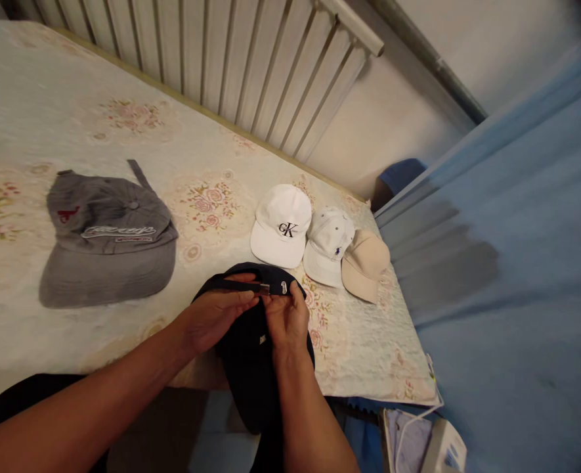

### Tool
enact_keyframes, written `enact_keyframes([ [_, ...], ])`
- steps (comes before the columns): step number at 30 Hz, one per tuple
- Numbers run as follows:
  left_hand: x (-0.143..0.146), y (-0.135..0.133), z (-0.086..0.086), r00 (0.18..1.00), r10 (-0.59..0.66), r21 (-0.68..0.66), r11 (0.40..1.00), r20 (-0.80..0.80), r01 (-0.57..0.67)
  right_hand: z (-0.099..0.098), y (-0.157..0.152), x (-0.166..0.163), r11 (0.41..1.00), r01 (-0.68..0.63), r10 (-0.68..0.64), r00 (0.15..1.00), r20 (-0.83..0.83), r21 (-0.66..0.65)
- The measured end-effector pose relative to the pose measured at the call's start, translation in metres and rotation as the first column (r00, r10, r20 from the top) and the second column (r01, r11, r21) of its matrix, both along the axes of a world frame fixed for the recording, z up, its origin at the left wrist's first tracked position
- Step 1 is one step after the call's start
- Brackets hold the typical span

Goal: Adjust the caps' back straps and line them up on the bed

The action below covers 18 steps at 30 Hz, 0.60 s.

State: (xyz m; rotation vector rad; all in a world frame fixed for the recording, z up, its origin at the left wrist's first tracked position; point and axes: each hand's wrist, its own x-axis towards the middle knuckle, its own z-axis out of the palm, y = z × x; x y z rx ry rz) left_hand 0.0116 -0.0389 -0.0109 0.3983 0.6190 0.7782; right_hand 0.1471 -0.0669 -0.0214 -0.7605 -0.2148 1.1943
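Observation:
A dark navy baseball cap (251, 374) hangs at the bed's front edge, its brim pointing down toward me. My left hand (221, 315) pinches the cap's back strap close to a small metal buckle. On the other side, my right hand (287, 318) grips the band beside a metal-rimmed slot, thumb on top. The strap lies across the cap's rear opening. Just beyond sit a white cap with black CK letters (281, 226), a pale cap with a small blue emblem (328, 244) and a beige cap (366, 264), side by side.
A grey cap (110, 240) with its strap sticking up lies at left on the floral bed cover (211, 256). Behind the bed stands a white radiator (211, 59). A blue curtain (507, 263) hangs at right; a white box with a cable (445, 447) is below.

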Motion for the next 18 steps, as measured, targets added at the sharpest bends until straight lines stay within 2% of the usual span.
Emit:
enact_keyframes([
  [3,-0.005,-0.006,0.007,0.991,0.021,-0.033,0.999,0.132,-0.017,0.000,0.000,0.002,1.000,0.009,-0.010,0.999,-0.035,-0.011],
  [6,-0.008,-0.010,0.015,0.962,0.094,-0.175,0.983,0.256,-0.050,-0.001,0.000,0.005,0.999,0.022,-0.023,0.999,-0.033,-0.029],
  [9,-0.009,-0.008,0.020,0.954,0.155,-0.344,0.937,0.256,-0.059,-0.001,-0.001,0.008,0.999,0.028,-0.029,0.999,-0.037,-0.033],
  [11,-0.009,-0.005,0.020,0.954,0.196,-0.400,0.912,0.226,-0.093,-0.002,-0.001,0.008,0.999,0.029,-0.030,0.999,-0.041,-0.036],
  [14,-0.008,-0.004,0.018,0.948,0.243,-0.408,0.902,0.204,-0.143,-0.002,-0.002,0.009,0.999,0.030,-0.031,0.998,-0.052,-0.035],
  [18,-0.006,-0.007,0.019,0.943,0.232,-0.331,0.932,0.239,-0.145,-0.003,-0.003,0.010,0.999,0.021,-0.023,0.997,-0.079,-0.027],
])
